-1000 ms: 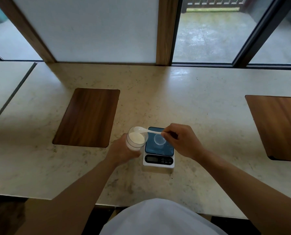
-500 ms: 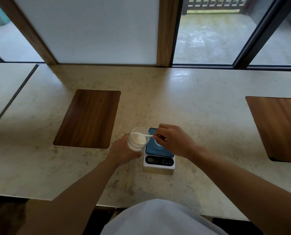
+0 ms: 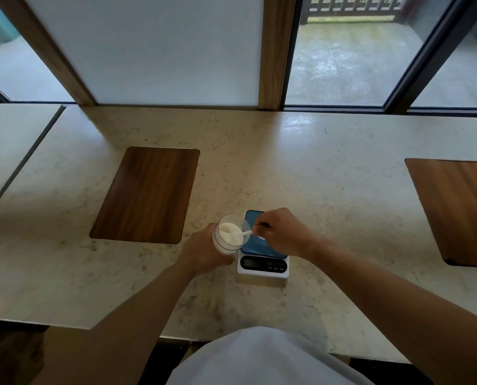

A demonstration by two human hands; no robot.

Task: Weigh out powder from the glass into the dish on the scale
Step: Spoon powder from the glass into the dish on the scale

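A clear glass (image 3: 230, 234) holding white powder is tilted toward the scale, and my left hand (image 3: 204, 252) grips it from the left. My right hand (image 3: 280, 232) pinches the handle of a small white spoon (image 3: 243, 233), whose bowl is dipped into the powder inside the glass. The white scale (image 3: 263, 266) with a blue top and a dark display sits just right of the glass. My right hand covers most of the clear dish (image 3: 261, 238) on the scale; only a pale sliver shows.
A dark wooden inlay (image 3: 148, 194) lies in the stone counter (image 3: 329, 168) to the left, another wooden inlay (image 3: 459, 209) at the right edge. Windows and a wooden post run along the back. My white garment (image 3: 262, 359) fills the bottom.
My right hand has moved left and down, carrying the spoon from above the glass rim into the powder. It now covers the dish. The glass is tilted more toward the scale.
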